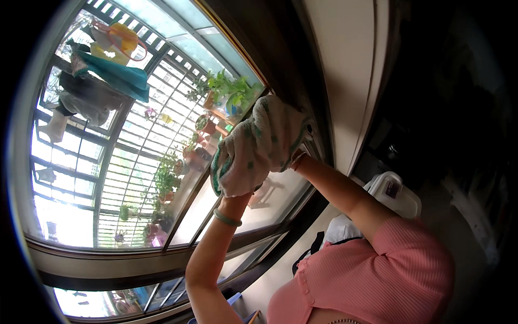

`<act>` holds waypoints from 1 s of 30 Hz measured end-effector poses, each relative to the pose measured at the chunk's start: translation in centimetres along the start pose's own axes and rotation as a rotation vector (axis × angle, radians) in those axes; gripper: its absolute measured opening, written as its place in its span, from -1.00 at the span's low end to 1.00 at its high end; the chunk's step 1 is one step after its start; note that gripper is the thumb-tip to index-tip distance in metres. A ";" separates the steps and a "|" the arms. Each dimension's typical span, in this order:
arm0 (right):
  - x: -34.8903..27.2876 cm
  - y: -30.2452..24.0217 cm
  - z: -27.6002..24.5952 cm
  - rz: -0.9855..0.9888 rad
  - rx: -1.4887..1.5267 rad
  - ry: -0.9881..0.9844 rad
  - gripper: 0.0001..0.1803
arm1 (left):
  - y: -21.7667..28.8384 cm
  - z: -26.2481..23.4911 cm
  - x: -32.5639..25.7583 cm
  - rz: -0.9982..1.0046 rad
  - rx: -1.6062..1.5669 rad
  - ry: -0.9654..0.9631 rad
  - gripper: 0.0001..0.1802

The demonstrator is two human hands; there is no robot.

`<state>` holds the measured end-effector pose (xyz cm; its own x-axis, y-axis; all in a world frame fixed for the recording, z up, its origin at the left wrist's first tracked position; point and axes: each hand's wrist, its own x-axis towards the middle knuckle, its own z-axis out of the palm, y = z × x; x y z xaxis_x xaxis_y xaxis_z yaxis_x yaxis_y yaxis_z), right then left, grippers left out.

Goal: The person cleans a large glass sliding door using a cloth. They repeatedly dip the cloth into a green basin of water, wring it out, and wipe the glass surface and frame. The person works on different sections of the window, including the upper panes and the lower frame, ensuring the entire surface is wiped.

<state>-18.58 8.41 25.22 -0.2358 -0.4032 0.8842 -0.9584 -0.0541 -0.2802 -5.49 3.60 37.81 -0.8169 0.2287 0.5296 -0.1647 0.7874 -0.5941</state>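
A thick white towel (251, 154) with green patches and a green edge is bunched over both hands, in front of a window (178, 221) and close to its dark frame (318, 116). Its folds hide the fingers of the left hand and the right hand, so I cannot tell whether they are apart, together or clamped on the fabric. The towel looks soft and looped; its long axis slants from lower left to upper right, the upper end toward the frame. Whether it touches the glass is unclear. A smooth, pale green bangle (227, 218) circles the left wrist; a thin band (298, 159) sits on the right one. The pink top (345, 270) is ribbed knit. Beyond the glass are leafy potted plants (171, 173), straight metal bars (135, 173) and a hanging teal cloth (116, 74).
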 end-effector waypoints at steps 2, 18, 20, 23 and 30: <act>-1.2 -0.4 0.1 0.028 -0.007 0.006 -0.32 | 0.2 1.4 -0.7 0.083 0.011 0.028 -0.60; -2.8 -6.6 -5.5 0.531 -0.159 0.091 -0.32 | 4.4 3.1 -2.8 -0.161 -0.692 0.005 -0.34; 2.0 -5.9 -8.7 0.299 -0.149 0.127 -0.50 | 3.2 1.7 -1.8 -0.278 -0.561 0.050 -0.32; 9.1 -5.9 -14.4 0.095 0.028 0.082 -0.57 | -0.5 -1.6 2.2 -0.321 -0.441 0.200 -0.30; 23.6 -7.4 -14.9 -0.390 -0.207 0.460 -0.63 | -13.5 -2.9 7.0 -0.025 -0.253 0.161 -0.30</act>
<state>-19.48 12.93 53.76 0.1363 0.0467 0.9896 -0.9881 0.0782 0.1324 -7.35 -3.78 51.32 -0.7125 0.2795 0.6436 -0.0239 0.9070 -0.4204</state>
